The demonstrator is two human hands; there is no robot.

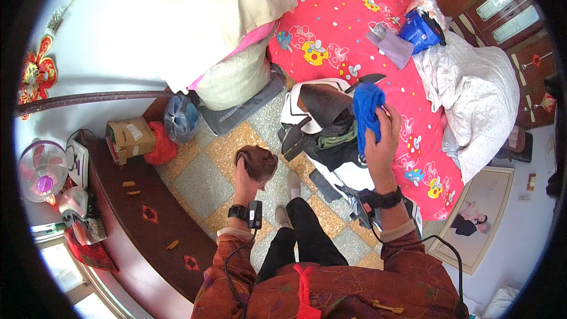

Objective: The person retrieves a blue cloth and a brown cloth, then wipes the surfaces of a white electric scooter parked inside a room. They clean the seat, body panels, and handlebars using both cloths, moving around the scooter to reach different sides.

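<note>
My left hand [249, 176] grips a bunched brown cloth [258, 162], held out above the tiled floor. In my right hand [384, 141] is a folded blue cloth [367, 113], pinched between thumb and fingers. Below and beside the blue cloth stands a black-and-white piece of furniture, apparently a chair with armrests [325, 102]. Dark clothes and a green-edged garment [337, 138] lie heaped on it, partly hidden by my right hand and the blue cloth. Both wrists wear black straps with small cabled devices.
A bed with a red mushroom-print sheet [319, 22] carries a blue bag [418, 31], a purple cloth [392, 46] and a pale quilt [469, 79]. At left are a dark wooden cabinet [155, 248], a cardboard box [131, 138] and a fan [43, 170]. A framed picture [496, 195] leans at right.
</note>
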